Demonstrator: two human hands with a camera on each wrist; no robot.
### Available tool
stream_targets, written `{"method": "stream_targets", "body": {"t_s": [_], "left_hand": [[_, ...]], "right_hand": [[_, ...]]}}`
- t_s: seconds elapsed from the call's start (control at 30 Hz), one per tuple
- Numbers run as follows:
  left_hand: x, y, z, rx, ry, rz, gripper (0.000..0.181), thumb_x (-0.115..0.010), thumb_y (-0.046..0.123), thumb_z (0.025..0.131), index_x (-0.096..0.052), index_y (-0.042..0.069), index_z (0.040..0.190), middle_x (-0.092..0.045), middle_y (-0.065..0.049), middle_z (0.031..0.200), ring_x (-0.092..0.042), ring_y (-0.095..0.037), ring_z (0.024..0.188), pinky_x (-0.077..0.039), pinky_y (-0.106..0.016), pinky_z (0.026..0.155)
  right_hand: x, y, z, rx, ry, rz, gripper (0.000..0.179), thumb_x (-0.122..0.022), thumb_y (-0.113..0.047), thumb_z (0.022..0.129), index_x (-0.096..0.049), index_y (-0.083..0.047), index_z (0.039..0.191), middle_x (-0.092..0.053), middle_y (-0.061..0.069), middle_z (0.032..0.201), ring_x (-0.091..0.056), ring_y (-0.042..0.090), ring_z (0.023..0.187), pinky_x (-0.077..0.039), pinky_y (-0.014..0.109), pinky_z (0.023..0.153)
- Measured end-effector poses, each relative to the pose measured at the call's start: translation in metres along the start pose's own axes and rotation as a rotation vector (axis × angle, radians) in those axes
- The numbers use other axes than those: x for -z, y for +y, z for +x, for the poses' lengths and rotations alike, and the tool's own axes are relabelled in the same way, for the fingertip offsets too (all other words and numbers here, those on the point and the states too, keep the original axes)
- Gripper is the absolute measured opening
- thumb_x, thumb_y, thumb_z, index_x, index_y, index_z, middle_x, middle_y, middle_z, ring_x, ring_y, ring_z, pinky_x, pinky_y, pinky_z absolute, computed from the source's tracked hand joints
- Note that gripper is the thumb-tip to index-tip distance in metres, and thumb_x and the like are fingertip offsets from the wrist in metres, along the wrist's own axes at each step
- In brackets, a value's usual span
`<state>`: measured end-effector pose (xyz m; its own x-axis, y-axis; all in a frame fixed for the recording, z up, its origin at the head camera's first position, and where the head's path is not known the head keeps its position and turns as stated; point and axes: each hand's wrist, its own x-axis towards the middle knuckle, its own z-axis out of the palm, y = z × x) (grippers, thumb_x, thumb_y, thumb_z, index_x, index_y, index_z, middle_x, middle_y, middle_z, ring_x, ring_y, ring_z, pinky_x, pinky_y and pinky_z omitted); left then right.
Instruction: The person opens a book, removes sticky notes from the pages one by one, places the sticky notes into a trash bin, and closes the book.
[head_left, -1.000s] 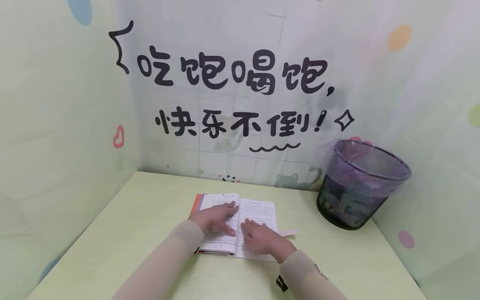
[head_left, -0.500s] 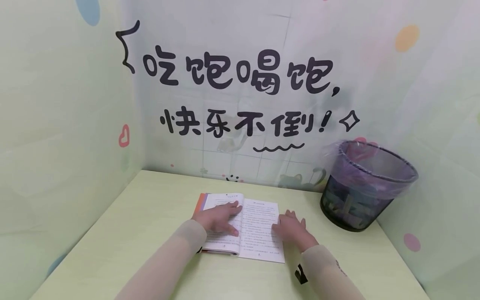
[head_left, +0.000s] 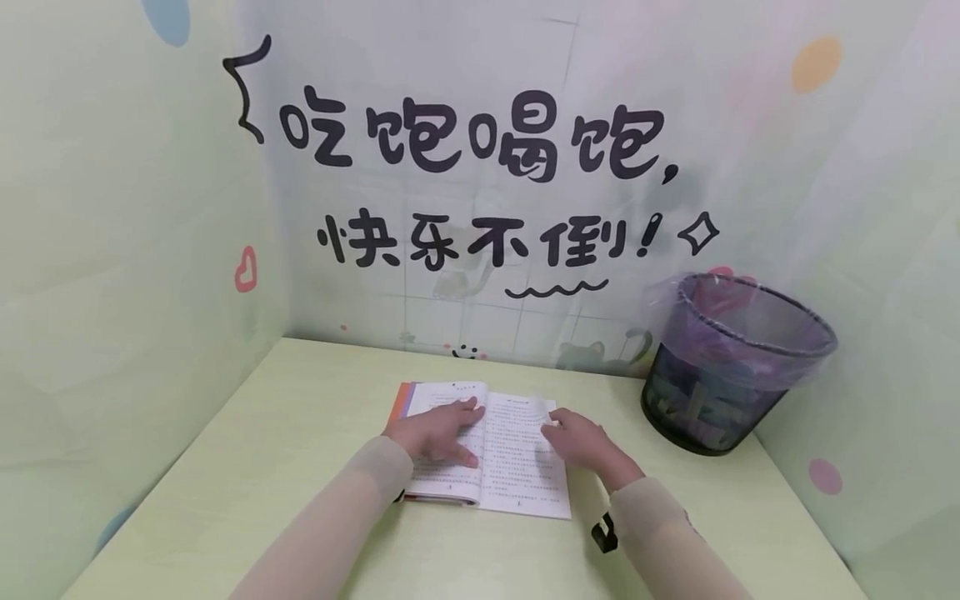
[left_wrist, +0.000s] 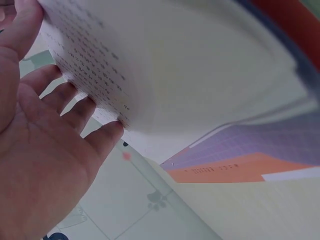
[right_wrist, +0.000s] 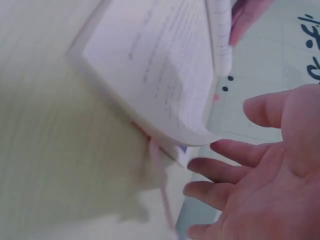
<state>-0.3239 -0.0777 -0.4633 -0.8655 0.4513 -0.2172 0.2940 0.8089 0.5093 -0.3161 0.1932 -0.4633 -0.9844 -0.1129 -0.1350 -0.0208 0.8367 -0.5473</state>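
Observation:
An open book [head_left: 521, 471] with printed pages lies on the table in the head view. My left hand [head_left: 435, 435] rests on its left page with fingers spread. In the left wrist view, the straight fingertips [left_wrist: 107, 135] touch the print, and an orange and purple cover flap [left_wrist: 225, 167] shows beneath. My right hand [head_left: 581, 442] is at the upper right edge of the right page. In the right wrist view, the index fingertip touches a curled-up page corner [right_wrist: 197, 137], while the thumb [right_wrist: 265, 110] stands apart from it. A pink strip [right_wrist: 162, 187] sticks out from under the pages.
A black mesh bin [head_left: 708, 400] with a purple bag liner stands at the back right of the pale table [head_left: 247, 467]. Printed wall sheets [head_left: 465, 192] with dark lettering enclose the back and both sides.
My right hand has slid from the middle of the book out past the right page's edge, then up toward its upper corner. My left hand stays on the left page.

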Motion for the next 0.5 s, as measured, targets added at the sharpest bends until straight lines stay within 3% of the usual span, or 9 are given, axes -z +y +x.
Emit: {"method": "stream_targets", "body": {"t_s": [0.13,0.27,0.37,0.5], "left_hand": [[0.001,0.0,0.0,-0.001,0.006,-0.012,0.097,-0.09,0.036,0.091,-0.04,0.017,0.171,-0.026,-0.006,0.184,-0.023,-0.034,0.171,-0.023,-0.054,0.139],[0.001,0.0,0.0,0.0,0.009,-0.021,0.097,-0.09,0.036,0.091,-0.04,0.018,0.171,-0.026,-0.006,0.184,-0.023,-0.034,0.171,-0.023,-0.055,0.139],[0.001,0.0,-0.001,-0.003,0.002,-0.019,0.097,-0.089,0.036,0.092,-0.038,0.017,0.172,-0.025,-0.006,0.184,-0.022,-0.034,0.171,-0.023,-0.055,0.139],[0.002,0.001,-0.002,-0.035,-0.012,-0.015,0.097,-0.088,0.034,0.093,-0.037,0.013,0.172,-0.023,-0.01,0.185,-0.021,-0.037,0.171,-0.021,-0.054,0.14]], "right_hand": [[0.0,-0.011,-0.004,0.018,-0.003,0.141,0.056,-0.055,-0.037,0.114,-0.05,-0.003,0.159,-0.058,0.026,0.159,-0.056,0.045,0.148,-0.047,0.065,0.121],[0.001,-0.019,-0.004,0.08,-0.029,0.274,0.059,-0.054,-0.042,0.115,-0.049,-0.006,0.161,-0.061,0.023,0.157,-0.063,0.04,0.141,-0.051,0.063,0.117],[0.001,-0.02,-0.004,0.116,-0.073,0.4,0.061,-0.044,-0.046,0.118,-0.047,-0.005,0.163,-0.064,0.02,0.153,-0.068,0.034,0.132,-0.053,0.06,0.115],[-0.003,-0.017,-0.003,0.101,-0.112,0.67,0.064,-0.031,-0.046,0.12,-0.053,0.001,0.158,-0.07,0.019,0.142,-0.071,0.026,0.121,-0.059,0.05,0.11]]}}
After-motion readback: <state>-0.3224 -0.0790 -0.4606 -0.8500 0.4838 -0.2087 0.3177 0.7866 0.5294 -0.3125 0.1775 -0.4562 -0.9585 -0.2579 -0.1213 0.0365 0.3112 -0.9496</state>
